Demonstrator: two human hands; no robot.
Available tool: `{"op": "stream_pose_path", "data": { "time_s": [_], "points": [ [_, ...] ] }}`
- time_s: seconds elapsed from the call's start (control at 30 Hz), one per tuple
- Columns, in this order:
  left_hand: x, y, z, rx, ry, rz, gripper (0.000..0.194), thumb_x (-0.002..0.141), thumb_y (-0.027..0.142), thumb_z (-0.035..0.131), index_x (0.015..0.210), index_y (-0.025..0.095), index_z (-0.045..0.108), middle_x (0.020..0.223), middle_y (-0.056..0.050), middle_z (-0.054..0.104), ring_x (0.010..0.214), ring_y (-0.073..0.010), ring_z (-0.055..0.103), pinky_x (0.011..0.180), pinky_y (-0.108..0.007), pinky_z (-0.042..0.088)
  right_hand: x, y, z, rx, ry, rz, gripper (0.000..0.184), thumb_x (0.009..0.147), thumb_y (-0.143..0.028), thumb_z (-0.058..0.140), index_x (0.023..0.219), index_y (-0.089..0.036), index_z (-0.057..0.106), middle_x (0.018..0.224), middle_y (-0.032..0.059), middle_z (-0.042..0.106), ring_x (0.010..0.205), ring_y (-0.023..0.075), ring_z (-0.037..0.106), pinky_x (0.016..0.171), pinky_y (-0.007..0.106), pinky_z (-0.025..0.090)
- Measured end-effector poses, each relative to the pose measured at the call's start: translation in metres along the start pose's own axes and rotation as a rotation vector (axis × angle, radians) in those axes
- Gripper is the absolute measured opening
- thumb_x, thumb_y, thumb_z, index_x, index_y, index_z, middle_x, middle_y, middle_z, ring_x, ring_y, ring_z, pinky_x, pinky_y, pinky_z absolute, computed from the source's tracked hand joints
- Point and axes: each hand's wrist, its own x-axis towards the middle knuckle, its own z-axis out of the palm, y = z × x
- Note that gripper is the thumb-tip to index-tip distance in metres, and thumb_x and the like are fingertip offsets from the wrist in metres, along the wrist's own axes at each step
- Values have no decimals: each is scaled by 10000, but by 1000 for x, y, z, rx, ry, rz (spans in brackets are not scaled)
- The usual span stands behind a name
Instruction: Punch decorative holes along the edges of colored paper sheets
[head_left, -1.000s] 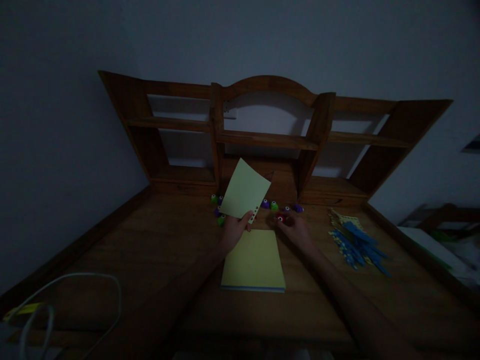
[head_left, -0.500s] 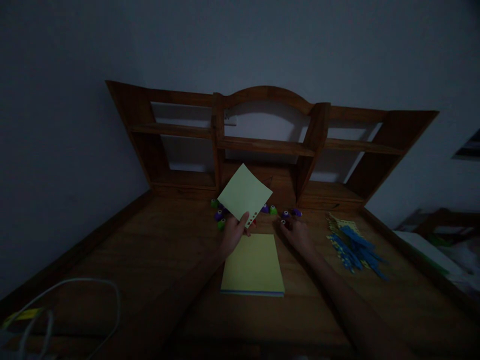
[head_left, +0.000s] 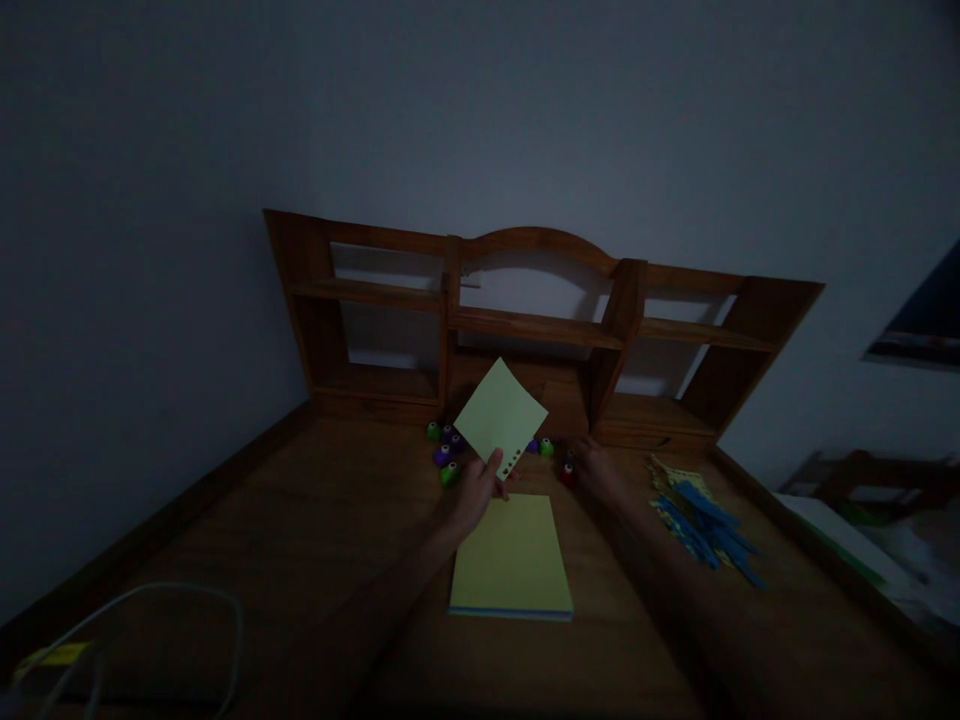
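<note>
My left hand (head_left: 474, 495) is closed on the lower corner of a square sheet of pale green paper (head_left: 499, 412), its thumb on top. A row of small punched holes runs along the sheet's lower right edge. My right hand (head_left: 598, 470) is low over the desk among the craft punches on the right, its fingers dim and partly hidden. Just left of it sits a red craft punch (head_left: 568, 474). Below both hands lies a stack of yellowish paper (head_left: 511, 555). Green craft punches (head_left: 449, 474) and purple craft punches (head_left: 442, 456) stand left of the held sheet.
A wooden shelf unit (head_left: 536, 325) backs the desk against the wall. Another green punch (head_left: 546, 447) sits in front of it. Blue and yellow paper strips (head_left: 705, 520) lie in a pile at the right. A white cable (head_left: 172, 588) loops at the front left.
My right hand has moved off the red punch, which now shows uncovered, to the purple punches just behind. My left hand still holds the sheet. The whole view has shifted as the head tilted.
</note>
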Motion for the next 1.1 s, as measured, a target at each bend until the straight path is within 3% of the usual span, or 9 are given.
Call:
{"op": "stream_pose_path", "data": {
  "time_s": [0.13,0.3,0.43,0.5,0.57,0.73,0.87,1.1],
  "points": [
    [1,1,2,0,4,7,550,830,600,427,775,90,625,670,-74,672,399,-93,511,418,-208,387,10,3,0,14,-58,18,327,706,-67,539,989,-178,660,1018,91,666,925,211,605,824,311,441],
    [4,-4,4,29,28,-7,513,814,584,458,820,98,621,670,-63,676,381,-87,494,387,-196,369,9,2,1,40,-11,91,226,730,-151,561,938,-183,644,891,92,694,820,239,638,715,327,466],
    [4,-6,4,76,10,18,463,803,543,506,822,98,632,667,-67,677,380,-84,487,380,-190,366,1,-16,-11,162,176,171,222,795,-317,548,963,-188,614,857,96,682,755,238,632,642,334,467],
    [3,-4,3,69,-12,44,438,803,519,525,845,99,639,690,-78,686,394,-90,495,385,-192,373,-6,-32,-16,349,306,197,279,776,-399,588,960,-190,612,873,91,673,766,235,627,640,331,471],
    [2,-1,2,66,-24,67,420,801,504,543,849,100,648,710,-89,694,412,-96,506,394,-195,379,-15,-49,-15,587,352,189,396,722,-426,660,1039,-196,601,925,87,666,794,229,624,660,326,478],
    [1,10,0,61,10,68,412,794,498,570,837,100,664,733,-106,710,414,-97,484,415,-205,378,-40,-70,14,1040,144,317,541,705,-419,709,1185,-210,575,743,36,652,590,178,572,541,305,441],
    [0,16,-2,87,32,37,436,784,514,578,858,99,685,795,-118,719,418,-97,466,425,-215,382,-48,-73,29,1111,34,342,447,671,-392,748,1072,-221,649,752,19,656,579,158,560,564,308,449],
    [-7,20,-2,198,-20,33,409,798,493,571,761,108,704,701,-92,705,421,-97,480,433,-204,371,-47,-79,22,1185,-83,291,417,601,-323,798,986,-244,657,851,11,654,618,138,570,554,270,473]
  ]
}}
